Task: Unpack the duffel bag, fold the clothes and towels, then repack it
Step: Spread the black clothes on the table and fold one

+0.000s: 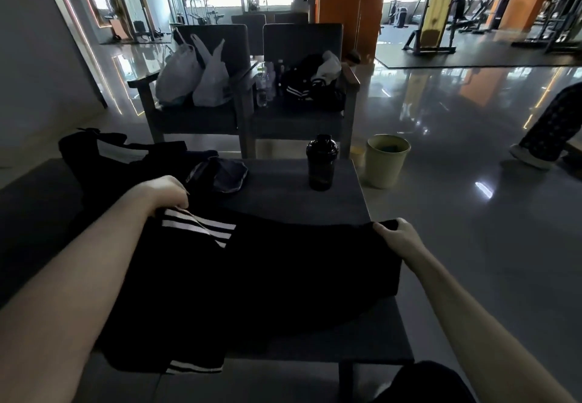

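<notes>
Black white-striped fabric garment (283, 270) lies spread on the dark grey bench (283, 191), stretched between both hands. The left hand (167, 193) grips its striped far-left edge, the right hand (397, 236) pinches its far-right corner; the black duffel bag (104, 158) sits just beyond the left hand.

**Dark grey tabletop (283, 195) with clothing, a bag and a bottle on it**

A black garment (283, 276) with white stripes is spread across the near half. It reaches the right edge, and one striped hem hangs over the near edge on the left. A black shaker bottle (322, 163) stands upright near the far right corner, apart from the garment. A small crumpled dark blue cloth (226, 172) lies by the middle of the far edge. Just left of it, at the far left, sits the black duffel bag (104, 157); its base is lost in shadow.
</notes>
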A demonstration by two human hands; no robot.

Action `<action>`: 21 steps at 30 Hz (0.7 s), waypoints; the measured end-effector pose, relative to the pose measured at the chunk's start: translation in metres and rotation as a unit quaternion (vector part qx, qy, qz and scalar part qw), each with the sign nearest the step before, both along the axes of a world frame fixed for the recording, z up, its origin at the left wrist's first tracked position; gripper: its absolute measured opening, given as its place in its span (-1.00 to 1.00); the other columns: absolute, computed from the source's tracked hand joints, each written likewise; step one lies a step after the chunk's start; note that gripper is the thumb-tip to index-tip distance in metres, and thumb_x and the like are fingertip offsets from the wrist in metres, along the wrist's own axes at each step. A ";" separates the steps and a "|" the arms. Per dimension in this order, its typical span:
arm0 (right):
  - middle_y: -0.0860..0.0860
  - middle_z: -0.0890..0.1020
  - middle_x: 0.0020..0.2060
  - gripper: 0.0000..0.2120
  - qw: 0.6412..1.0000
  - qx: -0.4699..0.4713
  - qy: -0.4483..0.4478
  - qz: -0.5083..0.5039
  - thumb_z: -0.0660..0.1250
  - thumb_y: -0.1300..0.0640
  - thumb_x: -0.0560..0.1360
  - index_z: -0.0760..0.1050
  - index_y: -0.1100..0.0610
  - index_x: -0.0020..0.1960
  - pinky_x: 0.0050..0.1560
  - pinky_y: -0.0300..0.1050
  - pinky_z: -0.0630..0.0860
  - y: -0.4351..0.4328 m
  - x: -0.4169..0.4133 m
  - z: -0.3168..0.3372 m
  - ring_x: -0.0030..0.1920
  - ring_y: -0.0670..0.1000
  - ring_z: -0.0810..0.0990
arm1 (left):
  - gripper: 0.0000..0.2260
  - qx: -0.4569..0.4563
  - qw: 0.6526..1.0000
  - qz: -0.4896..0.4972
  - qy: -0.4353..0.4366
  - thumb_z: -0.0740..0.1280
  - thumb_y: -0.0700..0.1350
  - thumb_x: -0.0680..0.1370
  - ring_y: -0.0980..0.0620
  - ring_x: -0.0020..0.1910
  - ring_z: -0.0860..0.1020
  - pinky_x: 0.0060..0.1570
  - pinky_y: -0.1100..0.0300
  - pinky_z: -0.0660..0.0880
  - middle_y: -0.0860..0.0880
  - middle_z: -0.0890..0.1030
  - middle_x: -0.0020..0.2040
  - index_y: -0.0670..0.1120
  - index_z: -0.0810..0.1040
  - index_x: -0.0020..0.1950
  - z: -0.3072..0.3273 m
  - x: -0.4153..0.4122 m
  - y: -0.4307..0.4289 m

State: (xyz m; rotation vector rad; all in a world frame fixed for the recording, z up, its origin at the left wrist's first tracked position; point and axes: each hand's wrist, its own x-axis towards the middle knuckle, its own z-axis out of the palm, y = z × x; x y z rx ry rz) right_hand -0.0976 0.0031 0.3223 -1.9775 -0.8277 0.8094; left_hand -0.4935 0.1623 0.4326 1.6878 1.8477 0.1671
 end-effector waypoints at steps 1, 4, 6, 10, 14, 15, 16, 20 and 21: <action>0.13 0.62 -0.06 -0.72 1.000 -0.005 0.008 0.004 0.36 0.07 0.48 0.47 0.22 0.09 -0.18 -0.11 0.53 0.005 -0.004 -0.009 -0.12 0.07 0.61 | -0.82 0.045 0.999 0.006 -0.005 0.32 -0.35 0.46 -0.12 -0.14 0.54 -0.11 0.10 0.49 -0.23 0.60 -0.08 -0.27 0.60 0.05 -0.013 0.005 0.001; 0.05 0.56 -0.11 -0.77 1.000 0.006 0.006 0.003 0.30 0.22 0.49 0.41 0.20 0.14 -0.29 -0.19 0.39 0.014 -0.015 -0.024 -0.18 -0.04 0.53 | -0.77 0.151 0.988 0.018 -0.030 0.37 -0.26 0.50 -0.10 0.01 0.57 0.03 0.12 0.48 -0.18 0.60 0.09 -0.16 0.59 0.15 -0.050 0.016 0.003; 0.06 0.56 -0.09 -0.77 0.998 0.047 -0.026 -0.026 0.29 0.24 0.50 0.43 0.19 0.16 -0.20 -0.19 0.37 0.019 -0.018 -0.027 -0.14 -0.01 0.53 | -0.79 0.196 0.979 0.030 -0.050 0.35 -0.24 0.52 -0.04 -0.05 0.54 -0.04 0.17 0.45 -0.16 0.59 0.11 -0.15 0.58 0.15 -0.065 0.019 0.006; 0.18 0.61 0.04 -0.71 0.988 0.090 -0.096 -0.074 0.30 0.21 0.53 0.43 0.23 0.23 -0.05 -0.16 0.35 0.030 -0.014 -0.036 0.07 0.17 0.57 | -0.73 0.195 0.973 0.078 -0.098 0.31 -0.19 0.57 0.03 -0.23 0.51 -0.20 0.22 0.43 -0.20 0.57 0.13 -0.19 0.47 0.27 -0.080 0.028 0.019; 0.15 0.58 0.11 -0.46 0.992 -0.041 -0.116 0.002 0.30 0.02 0.49 0.26 0.09 0.42 0.06 0.01 0.48 0.030 -0.010 -0.051 0.10 0.19 0.56 | -0.49 0.065 0.993 0.091 -0.039 0.40 -0.08 0.51 -0.12 0.03 0.54 -0.04 0.12 0.46 -0.24 0.50 0.22 -0.30 0.33 0.34 -0.096 0.032 0.021; 0.13 0.58 0.12 -0.39 0.991 -0.061 -0.121 0.014 0.30 -0.01 0.46 0.21 0.06 0.45 0.08 0.03 0.49 0.028 -0.010 -0.055 0.10 0.18 0.55 | -0.46 0.054 0.995 0.084 -0.012 0.44 -0.06 0.48 -0.17 0.12 0.52 0.04 0.11 0.43 -0.24 0.50 0.23 -0.32 0.35 0.31 -0.101 0.030 0.021; 0.13 0.57 0.14 -0.33 0.989 -0.074 -0.124 0.020 0.29 -0.06 0.43 0.15 0.04 0.48 0.10 0.06 0.50 0.025 -0.010 -0.057 0.11 0.17 0.55 | -0.45 0.036 0.996 0.078 0.006 0.46 -0.04 0.46 -0.18 0.17 0.51 0.08 0.11 0.41 -0.23 0.51 0.22 -0.32 0.38 0.29 -0.103 0.028 0.021; 0.12 0.55 0.14 -0.24 0.987 -0.102 -0.119 0.028 0.28 -0.08 0.40 0.05 0.01 0.52 0.12 0.09 0.51 0.016 -0.009 -0.063 0.09 0.16 0.55 | -0.43 -0.041 0.996 0.050 0.066 0.47 -0.05 0.45 -0.18 0.24 0.48 0.20 0.07 0.40 -0.21 0.48 0.28 -0.29 0.38 0.34 -0.099 0.015 0.014; 0.13 0.56 0.13 -0.25 0.988 -0.102 -0.115 0.027 0.29 -0.02 0.40 0.06 0.01 0.51 0.11 0.08 0.51 0.013 -0.009 -0.063 0.07 0.16 0.55 | -0.42 -0.050 0.995 0.049 0.076 0.47 -0.07 0.45 -0.17 0.25 0.47 0.22 0.07 0.40 -0.21 0.47 0.30 -0.29 0.37 0.36 -0.097 0.013 0.011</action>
